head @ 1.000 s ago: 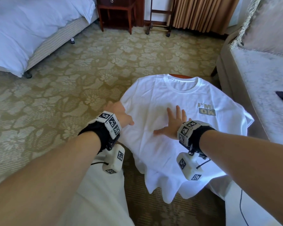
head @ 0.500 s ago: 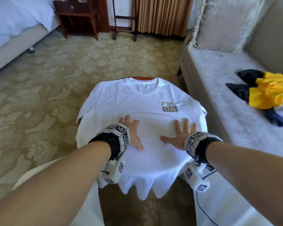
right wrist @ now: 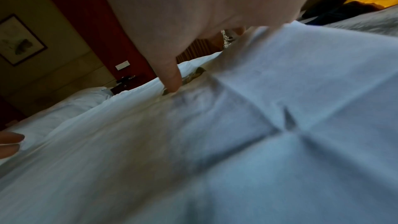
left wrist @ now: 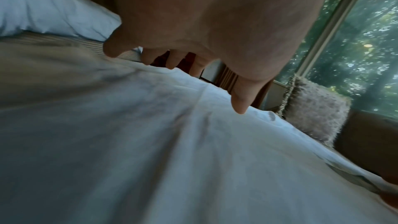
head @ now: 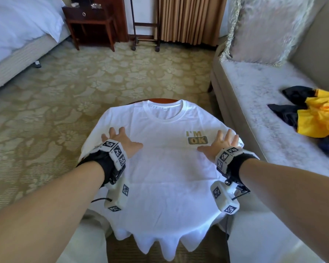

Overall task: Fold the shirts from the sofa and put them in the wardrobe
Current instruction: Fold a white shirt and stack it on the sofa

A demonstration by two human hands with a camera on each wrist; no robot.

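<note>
A white T-shirt (head: 160, 168) with an "I'M OK" print (head: 197, 138) lies face up, spread over a small round table (head: 160, 100), its hem hanging over the near edge. My left hand (head: 120, 139) presses flat on the shirt's left side with its fingers spread. My right hand (head: 221, 142) presses flat on the right side, just past the print. In the left wrist view my left hand (left wrist: 193, 43) rests palm down on the white cloth (left wrist: 150, 142). The right wrist view shows my right hand (right wrist: 183, 23) flat on the shirt (right wrist: 258, 125). More shirts, yellow (head: 319, 116) and dark (head: 287, 111), lie crumpled on the sofa.
The grey sofa (head: 264, 103) stands to the right with a large cushion (head: 264, 29). A bed (head: 17, 35) is at the far left, a dark wooden nightstand (head: 89, 21) and curtains (head: 188, 18) at the back. Patterned carpet (head: 84, 88) surrounds the table.
Both hands have slid apart across the shirt, the left towards its left edge and the right towards its right edge. My view has swung right, bringing the sofa and its shirts into sight.
</note>
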